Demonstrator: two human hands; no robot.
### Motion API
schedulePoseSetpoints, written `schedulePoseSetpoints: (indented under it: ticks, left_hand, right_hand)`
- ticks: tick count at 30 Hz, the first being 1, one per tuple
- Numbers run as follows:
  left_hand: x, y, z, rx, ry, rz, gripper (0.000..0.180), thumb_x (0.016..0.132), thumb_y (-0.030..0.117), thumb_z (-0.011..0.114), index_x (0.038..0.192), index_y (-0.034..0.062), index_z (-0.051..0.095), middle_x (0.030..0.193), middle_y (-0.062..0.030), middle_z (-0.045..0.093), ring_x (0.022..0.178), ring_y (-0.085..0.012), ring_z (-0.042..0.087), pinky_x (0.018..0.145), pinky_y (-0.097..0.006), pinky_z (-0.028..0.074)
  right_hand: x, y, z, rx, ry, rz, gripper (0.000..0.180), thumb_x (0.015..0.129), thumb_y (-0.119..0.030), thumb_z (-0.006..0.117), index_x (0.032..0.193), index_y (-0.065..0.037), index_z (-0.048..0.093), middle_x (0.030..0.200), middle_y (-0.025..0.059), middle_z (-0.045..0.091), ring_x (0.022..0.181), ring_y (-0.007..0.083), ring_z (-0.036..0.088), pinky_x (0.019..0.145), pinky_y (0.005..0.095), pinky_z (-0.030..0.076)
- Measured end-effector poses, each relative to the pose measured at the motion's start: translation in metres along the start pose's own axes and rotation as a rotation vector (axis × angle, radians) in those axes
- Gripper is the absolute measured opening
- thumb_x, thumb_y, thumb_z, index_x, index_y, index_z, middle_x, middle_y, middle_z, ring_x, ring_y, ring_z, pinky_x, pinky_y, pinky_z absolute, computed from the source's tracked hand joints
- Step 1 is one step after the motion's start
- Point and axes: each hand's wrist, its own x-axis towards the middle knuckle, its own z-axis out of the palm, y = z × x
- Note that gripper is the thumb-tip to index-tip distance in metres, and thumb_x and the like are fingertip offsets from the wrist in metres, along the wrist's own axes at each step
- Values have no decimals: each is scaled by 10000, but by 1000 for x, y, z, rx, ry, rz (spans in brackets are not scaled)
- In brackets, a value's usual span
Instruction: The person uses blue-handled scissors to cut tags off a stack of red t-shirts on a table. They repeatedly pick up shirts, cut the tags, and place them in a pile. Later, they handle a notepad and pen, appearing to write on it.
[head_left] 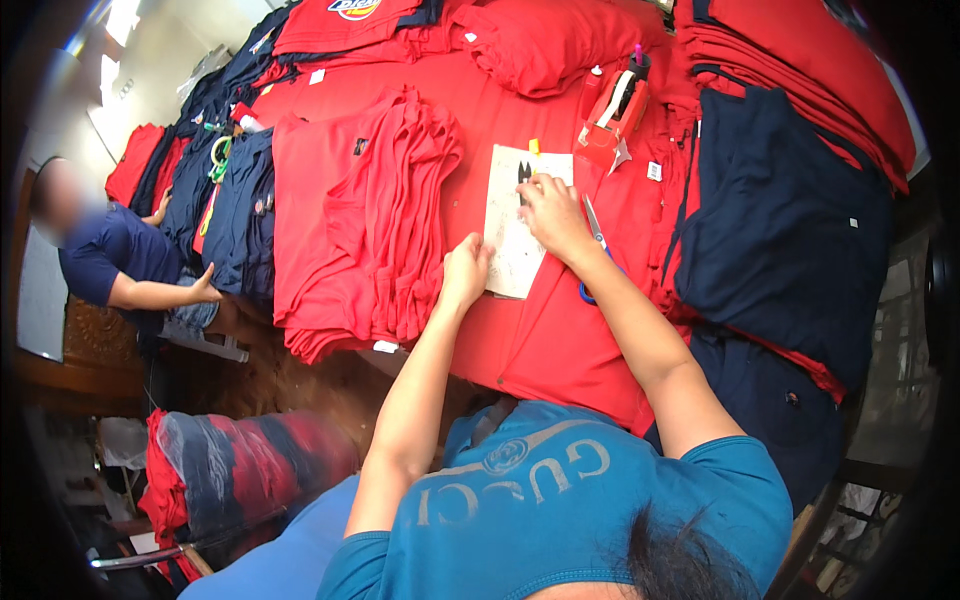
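A white sheet of paper point(512, 262) with faint marks lies on the red cloth in front of me. My left hand point(468, 270) is closed at its left edge, the fingers curled and their inner side hidden. Over the upper part of the sheet, my right hand point(553, 215) has bent fingers around a small black two-pointed tool point(524, 173), which looks like thread snips. Scissors point(595, 222) with blue handles lie partly under my right forearm. Farther off stands a red tape dispenser point(603, 128) with a black pen cup and a purple-topped pen.
Folded red shirts point(350, 220) are stacked left, dark navy garments point(780, 240) right, and more red piles behind. Another person point(140, 255) stands at the far left beside navy clothes with green-handled scissors point(219, 158). A plastic-wrapped bundle point(245, 470) sits at lower left.
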Motion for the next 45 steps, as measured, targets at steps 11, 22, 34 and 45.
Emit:
schedulePoseSetpoints:
  ticks: [11,22,34,45]
  left_hand:
    - [-13,17,11,285,596,502,191,835,108,629,991,2,603,810,-199,601,785,-400,614,718,-503,483]
    - [-57,22,37,-280,-267,-77,214,874,187,597,933,-10,657,826,-171,693,761,-269,684,689,-382,517]
    - [-47,25,2,-52,-84,-81,222,906,197,592,936,-19,550,790,-181,618,754,-252,613,703,-387,476]
    - [-48,-8,-149,-474,732,145,274,980,55,465,1240,-26,440,975,-113,640,859,-160,628,788,-290,500]
  right_hand:
    - [-41,-38,-63,5,-822,-445,209,754,-135,710,943,-88,633,1030,71,592,1053,273,513,884,424,416]
    - [-80,-15,-76,313,-304,-606,132,758,-36,615,886,-66,613,858,84,540,848,278,526,737,366,450]
    - [-95,1,-79,270,-442,-489,66,794,-120,635,839,-87,601,846,83,549,854,275,547,749,383,423]
    - [52,37,-115,505,167,157,216,888,-100,552,1037,-16,684,908,186,666,853,302,654,767,383,507]
